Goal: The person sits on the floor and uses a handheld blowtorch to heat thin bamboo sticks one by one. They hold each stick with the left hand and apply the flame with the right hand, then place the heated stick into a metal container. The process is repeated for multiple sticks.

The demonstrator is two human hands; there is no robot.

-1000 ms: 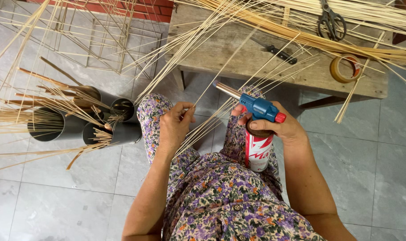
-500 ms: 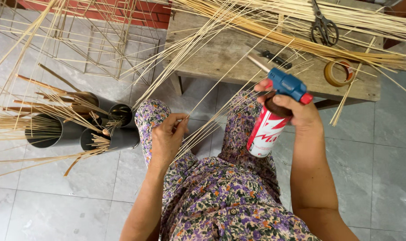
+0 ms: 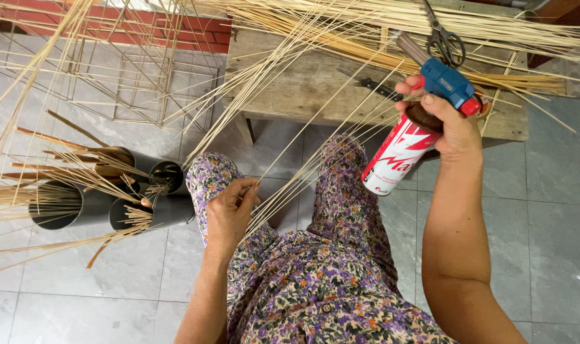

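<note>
Above wooden bench [image 3: 302,83] — right hand [image 3: 452,124] raised torch [image 3: 423,108] higher.

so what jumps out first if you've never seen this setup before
Most striking is the red and white gas canister with a blue torch head, raised in the right hand in front of the wooden bench. Next come the thin bamboo strips, fanning from the left hand at the lap up across the bench. Dark tubes stuffed with more sticks lie on the tiled floor at left, and scissors rest on the bench top.
</note>
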